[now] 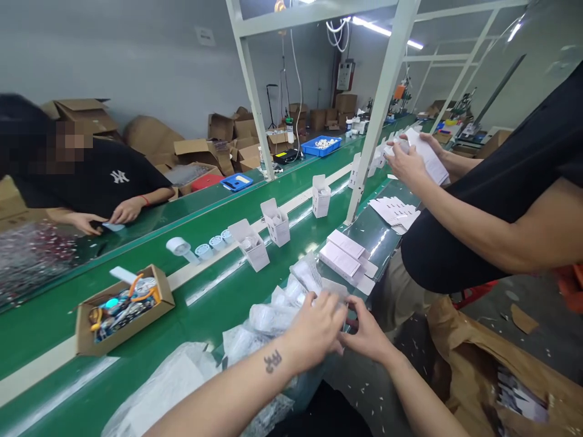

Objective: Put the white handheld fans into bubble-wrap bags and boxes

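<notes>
Just above the conveyor's near edge, my left hand (320, 321) and my right hand (367, 331) close on a small white box (336, 287). A raised flap shows, while the rest of the box is mostly hidden by my fingers. My left fingers curl over its top, and my right thumb and fingers grip its right side. Several bubble-wrapped items (268, 317) lie in a row beside my left hand. To the right of that row, folded white boxes (345, 255) rest in a small stack. Open white boxes (255, 254) with wrapped contents stand on the conveyor.
A cardboard tray (127, 328) of mixed small parts sits on the green conveyor (204, 321), near white round parts (203, 250). A metal post (378, 115) rises ahead. One co-worker (483, 200) stands at right holding white cartons; another (91, 164) works across the belt.
</notes>
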`<state>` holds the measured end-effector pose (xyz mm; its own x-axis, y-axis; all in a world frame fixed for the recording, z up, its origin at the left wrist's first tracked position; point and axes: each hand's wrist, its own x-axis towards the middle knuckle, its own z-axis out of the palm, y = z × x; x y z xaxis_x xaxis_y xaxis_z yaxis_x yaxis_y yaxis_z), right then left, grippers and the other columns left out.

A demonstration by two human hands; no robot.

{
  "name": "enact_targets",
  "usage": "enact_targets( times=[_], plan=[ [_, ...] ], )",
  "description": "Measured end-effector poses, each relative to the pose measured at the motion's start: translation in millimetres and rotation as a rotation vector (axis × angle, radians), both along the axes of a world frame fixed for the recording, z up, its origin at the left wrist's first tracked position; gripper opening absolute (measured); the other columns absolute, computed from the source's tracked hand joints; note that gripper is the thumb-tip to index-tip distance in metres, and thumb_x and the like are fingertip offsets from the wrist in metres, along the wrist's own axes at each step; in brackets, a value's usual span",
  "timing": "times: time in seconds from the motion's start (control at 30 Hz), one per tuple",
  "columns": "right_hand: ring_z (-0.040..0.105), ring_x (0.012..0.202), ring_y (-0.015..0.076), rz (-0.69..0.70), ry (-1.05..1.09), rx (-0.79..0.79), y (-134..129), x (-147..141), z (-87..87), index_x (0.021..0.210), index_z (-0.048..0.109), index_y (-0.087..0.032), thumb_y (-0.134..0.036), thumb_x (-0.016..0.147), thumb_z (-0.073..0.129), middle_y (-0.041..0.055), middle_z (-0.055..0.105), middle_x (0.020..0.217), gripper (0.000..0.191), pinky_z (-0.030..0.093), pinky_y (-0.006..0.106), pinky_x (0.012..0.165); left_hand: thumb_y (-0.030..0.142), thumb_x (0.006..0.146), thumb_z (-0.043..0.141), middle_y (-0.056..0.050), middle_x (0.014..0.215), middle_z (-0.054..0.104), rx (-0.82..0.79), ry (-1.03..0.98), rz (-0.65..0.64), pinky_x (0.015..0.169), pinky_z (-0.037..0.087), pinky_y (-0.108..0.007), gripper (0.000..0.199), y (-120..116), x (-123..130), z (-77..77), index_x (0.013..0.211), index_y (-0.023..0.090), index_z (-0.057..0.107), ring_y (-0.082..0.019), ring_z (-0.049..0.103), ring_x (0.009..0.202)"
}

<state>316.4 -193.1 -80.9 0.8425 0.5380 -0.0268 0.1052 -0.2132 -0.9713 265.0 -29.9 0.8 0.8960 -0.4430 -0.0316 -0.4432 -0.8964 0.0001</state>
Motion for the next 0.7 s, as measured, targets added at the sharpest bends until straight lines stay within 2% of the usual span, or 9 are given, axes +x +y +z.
enact_targets(
  times=[0.07, 0.13, 0.2, 0.27, 0.37, 0.43, 0.5, 0.57, 0.7],
  plan=[
    [0.051, 0.121, 0.0242, 0.002, 0.074, 0.063, -10, -1, -2.1, 0.118, 0.040, -0.027, -0.017, 0.063, 0.070, 0.0073, 0.051, 0.124, 0.063, 0.049, 0.040, 0.096, 0.047, 0.086, 0.059, -0.014, 0.126, 0.053, 0.012, -0.134, -0.084, 0.103, 0.031, -0.055, 0.043, -6, -6, -35.7, 0.115, 0.015, 0.056, -0.034, 0.042, 0.123],
    [0.052, 0.122, 0.0247, 0.026, 0.173, 0.166, -24, 2, -5.4, 0.118, 0.040, -0.028, -0.017, 0.061, 0.074, 0.0077, 0.052, 0.126, 0.067, 0.047, 0.042, 0.098, 0.032, 0.092, 0.052, -0.011, 0.123, 0.056, 0.011, -0.210, -0.111, 0.103, 0.031, -0.056, 0.023, -13, -7, -66.9, 0.108, 0.017, 0.059, -0.031, 0.045, 0.120],
    [0.055, 0.120, 0.0256, -0.019, 0.342, 0.325, -36, 14, -11.5, 0.123, 0.038, -0.030, -0.022, 0.061, 0.079, 0.0083, 0.056, 0.125, 0.075, 0.046, 0.045, 0.099, 0.024, 0.091, 0.050, -0.008, 0.114, 0.059, -0.041, -0.226, -0.116, 0.095, 0.039, -0.052, 0.013, -17, -3, -79.5, 0.098, 0.018, 0.060, -0.028, 0.050, 0.109],
    [0.064, 0.107, 0.0248, -0.255, 0.547, 0.421, -39, 36, -21.8, 0.125, 0.036, -0.029, -0.032, 0.061, 0.082, 0.0076, 0.063, 0.112, 0.079, 0.050, 0.044, 0.093, 0.022, 0.088, 0.055, -0.007, 0.104, 0.061, -0.127, -0.200, -0.058, 0.082, 0.047, -0.043, 0.007, -14, 0, -66.8, 0.088, 0.019, 0.061, -0.025, 0.054, 0.096],
    [0.069, 0.077, 0.0214, -0.626, 0.749, 0.367, -14, 75, -43.1, 0.121, 0.039, -0.027, -0.040, 0.058, 0.083, 0.0004, 0.066, 0.084, 0.078, 0.056, 0.040, 0.076, 0.021, 0.086, 0.056, -0.008, 0.099, 0.060, -0.276, -0.223, 0.201, 0.071, 0.050, -0.034, 0.008, 15, -3, -12.9, 0.083, 0.019, 0.063, -0.022, 0.055, 0.087],
    [0.067, 0.069, 0.0192, -0.679, 0.777, 0.348, 18, 98, -57.4, 0.115, 0.044, -0.028, -0.038, 0.056, 0.084, -0.0031, 0.063, 0.077, 0.072, 0.058, 0.038, 0.070, 0.023, 0.088, 0.052, -0.009, 0.107, 0.058, -0.326, -0.272, 0.424, 0.073, 0.051, -0.032, 0.014, 51, -7, 24.9, 0.087, 0.021, 0.066, -0.021, 0.057, 0.092],
    [0.064, 0.067, 0.0161, -0.711, 0.753, 0.363, 49, 113, -68.6, 0.103, 0.049, -0.027, -0.039, 0.058, 0.081, -0.0047, 0.060, 0.075, 0.056, 0.058, 0.035, 0.071, 0.031, 0.089, 0.051, -0.009, 0.116, 0.055, -0.243, -0.273, 0.685, 0.069, 0.052, -0.031, 0.018, 95, -6, 47.0, 0.088, 0.021, 0.066, -0.022, 0.059, 0.091],
    [0.061, 0.067, 0.0134, -0.784, 0.708, 0.352, 71, 118, -75.8, 0.088, 0.050, -0.025, -0.042, 0.062, 0.076, -0.0055, 0.056, 0.072, 0.041, 0.058, 0.032, 0.072, 0.034, 0.090, 0.049, -0.010, 0.120, 0.053, -0.065, -0.239, 0.911, 0.067, 0.051, -0.033, 0.022, 142, 1, 46.5, 0.091, 0.020, 0.066, -0.024, 0.061, 0.091],
    [0.058, 0.073, 0.0158, -0.854, 0.542, 0.275, 70, 100, -78.0, 0.079, 0.054, -0.023, -0.049, 0.065, 0.070, -0.0023, 0.055, 0.073, 0.034, 0.059, 0.033, 0.069, 0.027, 0.094, 0.037, -0.014, 0.121, 0.054, 0.167, -0.062, 1.064, 0.075, 0.051, -0.037, 0.031, 212, 19, 6.4, 0.103, 0.016, 0.065, -0.029, 0.059, 0.102]
  ],
)
